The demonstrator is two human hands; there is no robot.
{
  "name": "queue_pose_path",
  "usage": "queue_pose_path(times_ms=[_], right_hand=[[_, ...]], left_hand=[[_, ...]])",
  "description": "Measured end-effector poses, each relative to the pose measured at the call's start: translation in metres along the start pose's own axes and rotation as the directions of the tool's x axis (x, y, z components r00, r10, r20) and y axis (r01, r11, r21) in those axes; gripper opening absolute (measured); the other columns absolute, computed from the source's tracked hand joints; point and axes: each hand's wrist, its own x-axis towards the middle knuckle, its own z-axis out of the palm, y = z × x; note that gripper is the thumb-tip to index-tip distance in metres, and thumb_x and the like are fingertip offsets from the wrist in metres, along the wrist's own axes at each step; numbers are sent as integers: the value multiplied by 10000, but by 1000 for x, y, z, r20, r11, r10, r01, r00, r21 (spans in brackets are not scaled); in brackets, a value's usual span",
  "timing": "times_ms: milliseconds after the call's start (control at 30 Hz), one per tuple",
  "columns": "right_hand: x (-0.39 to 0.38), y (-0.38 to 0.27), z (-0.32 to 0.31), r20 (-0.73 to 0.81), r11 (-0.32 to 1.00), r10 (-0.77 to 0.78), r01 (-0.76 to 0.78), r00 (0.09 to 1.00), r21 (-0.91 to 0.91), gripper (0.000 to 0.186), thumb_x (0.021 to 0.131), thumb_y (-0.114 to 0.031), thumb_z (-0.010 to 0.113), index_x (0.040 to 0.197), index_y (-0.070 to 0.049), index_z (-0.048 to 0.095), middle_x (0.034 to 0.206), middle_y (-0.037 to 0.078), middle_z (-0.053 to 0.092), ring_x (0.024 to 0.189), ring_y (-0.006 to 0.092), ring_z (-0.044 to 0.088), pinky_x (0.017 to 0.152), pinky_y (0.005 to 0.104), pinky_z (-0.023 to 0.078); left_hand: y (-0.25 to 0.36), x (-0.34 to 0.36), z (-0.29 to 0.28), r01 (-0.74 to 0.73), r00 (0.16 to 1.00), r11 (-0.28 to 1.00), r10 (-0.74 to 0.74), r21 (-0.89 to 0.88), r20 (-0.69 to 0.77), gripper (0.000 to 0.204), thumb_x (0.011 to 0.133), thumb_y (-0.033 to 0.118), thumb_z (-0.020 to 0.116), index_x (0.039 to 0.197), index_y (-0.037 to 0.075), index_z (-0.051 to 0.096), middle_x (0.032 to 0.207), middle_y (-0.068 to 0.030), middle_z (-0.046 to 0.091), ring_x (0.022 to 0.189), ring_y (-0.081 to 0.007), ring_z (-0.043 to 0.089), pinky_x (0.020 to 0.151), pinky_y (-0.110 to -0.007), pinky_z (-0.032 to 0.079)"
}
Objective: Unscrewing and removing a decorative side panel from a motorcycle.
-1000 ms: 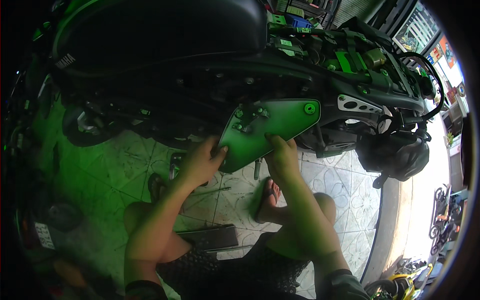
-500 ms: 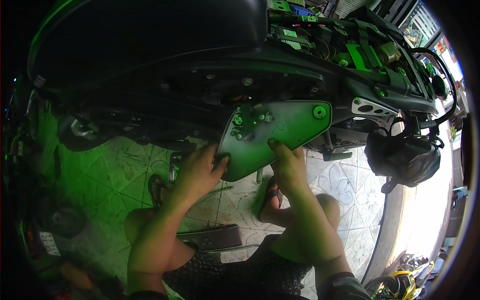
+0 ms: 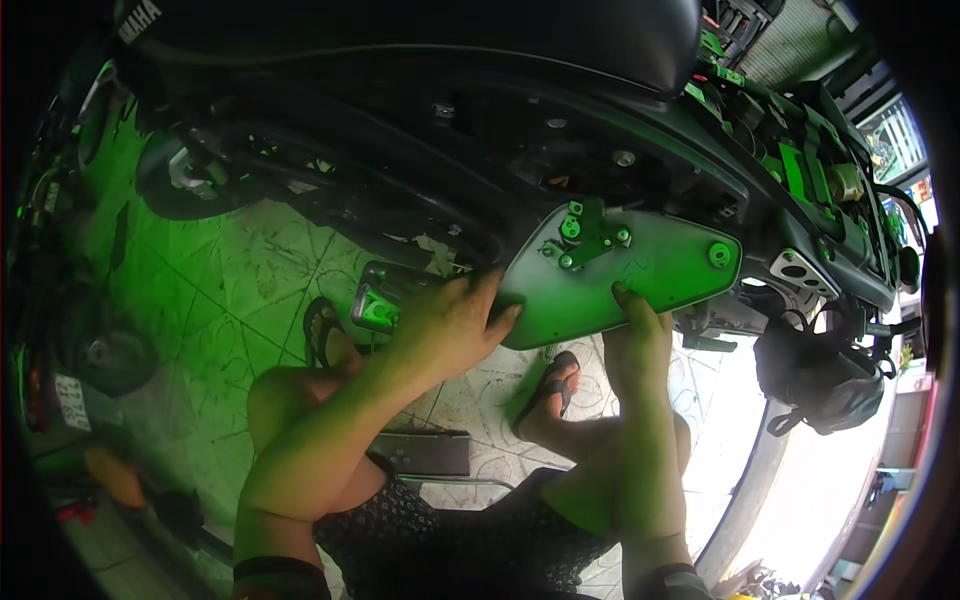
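Note:
Both hands hold a flat, grey motorcycle side cover [image 3: 590, 290] against the side of a black motorcycle [image 3: 390, 150]. Its face is lit green, and small metal fittings sit near its upper left corner. My left hand [image 3: 455, 320] grips the left end, thumb on the face, the other fingers partly hidden behind the edge. My right hand [image 3: 640, 340] pinches the lower edge, thumb on top and fingers underneath. A round green-lit grommet [image 3: 718, 255] shows at the cover's right end. What lies behind the cover is hidden.
The motorcycle's uncovered frame with wiring [image 3: 800, 160] is at the upper right. A black bag [image 3: 825, 370] hangs beside it. On the tiled floor lies a dark flat box [image 3: 425, 453] between my legs. Another vehicle's wheel [image 3: 110, 355] stands at the left.
My head view has shifted, so the motorcycle appears lower and further right. Both hands still hold the cover, which now appears further right and slightly more level.

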Motion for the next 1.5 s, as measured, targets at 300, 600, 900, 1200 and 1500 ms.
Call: queue_pose_path(times_ms=[300, 600, 900, 1200, 1500], right_hand=[[5, 10, -6, -26, 936, -226, 210, 974, -282, 324, 1045, -125, 569, 1332, 23, 588, 1210, 118, 671, 1118, 232, 649, 947, 356, 523], [9, 17, -3, -72, 985, -171, 173, 983, 18, 430, 1071, -350, 504, 1373, -54, 584, 1253, 98, 667, 1154, 233, 633, 1014, 409, 501], [2, 13, -4, 128, 964, -131, 97, 983, 247, 509, 1062, -449, 476, 1384, -71, 588, 1270, 83, 670, 1169, 245, 635, 1028, 427, 504], [5, 18, -11, 229, 943, -207, 131, 951, 307, 537, 1057, -436, 458, 1403, -38, 559, 1294, 130, 655, 1175, 271, 634, 1032, 456, 505], [7, 18, -13, 175, 936, -111, 44, 978, 350, 502, 980, -271, 552, 1404, -3, 543, 1281, 166, 659, 1140, 317, 658, 1021, 453, 525]], left_hand=[[-8, -12, -2, -76, 997, 989, 79, -126, 21, 556, 952, 267, 703, 1393, -14, 515, 842, -205, 723, 737, -379, 732, 678, -462, 605], [-7, -24, -7, -90, 995, 961, 95, -261, 8, 555, 941, 248, 706, 1356, -66, 514, 697, -180, 691, 579, -333, 702, 545, -414, 583], [-11, -32, -5, -168, 986, 952, 156, -256, -66, 534, 920, 211, 721, 1323, -81, 529, 612, -136, 643, 501, -288, 661, 490, -386, 550], [-8, -33, -5, -144, 989, 916, 124, -375, -76, 519, 935, 231, 724, 1312, -68, 529, 753, -174, 690, 640, -320, 712, 590, -405, 577], [-2, -30, 19, -158, 981, 932, 110, -328, -160, 497, 973, 251, 703, 1339, -29, 515, 893, -193, 719, 739, -342, 734, 677, -422, 596]])
